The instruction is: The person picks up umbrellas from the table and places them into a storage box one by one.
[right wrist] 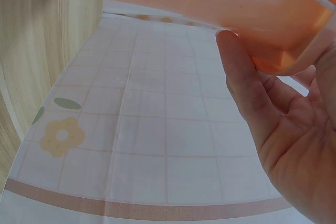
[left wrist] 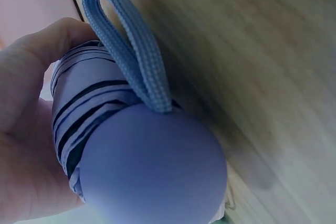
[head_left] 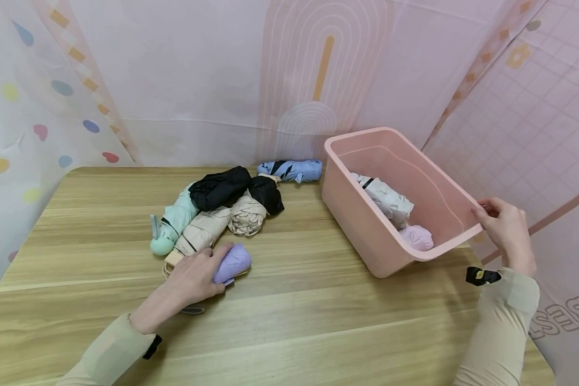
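Note:
My left hand (head_left: 193, 276) grips a folded lavender umbrella (head_left: 234, 262) low over the table. In the left wrist view the umbrella's round handle end (left wrist: 152, 166) and its wrist loop (left wrist: 128, 45) face the camera, with the thumb and fingers around the fabric. At the right, my right hand (head_left: 506, 230) pinches the rim of a pink plastic bin (head_left: 357, 225), which stands tilted. Inside the bin lie a light grey folded umbrella (head_left: 386, 198) and a pale pink one (head_left: 417, 237). The right wrist view shows the fingers (right wrist: 244, 72) at the bin's rim.
Left of the bin lie a mint umbrella (head_left: 178, 214), a beige one (head_left: 205, 230), a bundled beige one (head_left: 247, 215) and a black one (head_left: 222, 187), partly overlapping. A blue umbrella (head_left: 296, 170) lies at the table's back edge, by the patterned curtain (head_left: 198, 80).

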A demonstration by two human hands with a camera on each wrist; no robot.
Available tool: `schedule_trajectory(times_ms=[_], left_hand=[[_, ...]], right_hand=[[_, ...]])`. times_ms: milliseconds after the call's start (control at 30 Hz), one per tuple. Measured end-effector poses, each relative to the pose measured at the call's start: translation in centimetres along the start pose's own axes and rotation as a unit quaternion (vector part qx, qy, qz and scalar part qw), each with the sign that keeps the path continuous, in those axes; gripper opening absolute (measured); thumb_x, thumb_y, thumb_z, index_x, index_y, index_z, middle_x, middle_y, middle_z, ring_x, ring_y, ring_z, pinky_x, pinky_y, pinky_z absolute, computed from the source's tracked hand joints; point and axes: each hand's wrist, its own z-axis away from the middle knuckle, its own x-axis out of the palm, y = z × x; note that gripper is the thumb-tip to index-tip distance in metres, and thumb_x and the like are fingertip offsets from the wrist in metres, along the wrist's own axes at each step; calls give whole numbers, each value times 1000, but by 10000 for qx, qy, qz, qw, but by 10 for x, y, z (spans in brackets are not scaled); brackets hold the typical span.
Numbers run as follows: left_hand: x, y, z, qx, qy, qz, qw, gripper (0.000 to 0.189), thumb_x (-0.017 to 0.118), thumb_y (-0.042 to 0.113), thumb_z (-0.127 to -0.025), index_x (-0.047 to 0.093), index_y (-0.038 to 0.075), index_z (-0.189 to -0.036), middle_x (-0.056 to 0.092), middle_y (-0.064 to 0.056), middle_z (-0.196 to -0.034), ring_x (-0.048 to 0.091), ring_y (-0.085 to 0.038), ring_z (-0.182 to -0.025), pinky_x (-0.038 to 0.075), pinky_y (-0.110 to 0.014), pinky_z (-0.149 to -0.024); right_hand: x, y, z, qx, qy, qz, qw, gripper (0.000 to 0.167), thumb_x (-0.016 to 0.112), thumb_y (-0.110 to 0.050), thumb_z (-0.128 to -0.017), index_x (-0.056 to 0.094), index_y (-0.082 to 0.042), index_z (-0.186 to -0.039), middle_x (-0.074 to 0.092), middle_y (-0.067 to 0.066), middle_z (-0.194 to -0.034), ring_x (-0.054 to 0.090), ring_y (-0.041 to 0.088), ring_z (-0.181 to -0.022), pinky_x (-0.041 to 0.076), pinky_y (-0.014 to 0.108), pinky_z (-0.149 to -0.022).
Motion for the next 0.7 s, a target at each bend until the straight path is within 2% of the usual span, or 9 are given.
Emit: schedule_trajectory(times_ms=[367,700], left_hand=[[-6,3,-4,25,44,31,10000,78,83,26,-64,47,8,-131,61,-16,-84,56,-21,-67,43,-32,-50],[-12,7,-9,52,79,-91,9999,78,82,25,-64,48,9,-133,61,-14,-83,57,-22,-67,42,-35,-49]], right_hand=[[0,-1,0,19,-16,-7,10000,37,50,-26,-97,61,6,-111,62,23,-94,41,-9,-63,37,14,-54],[0,0,0,45,-58,3,10000,37,49,-26,-97,60,6,-111,62,23,-95,42,-5,-65,37,14,-55]])
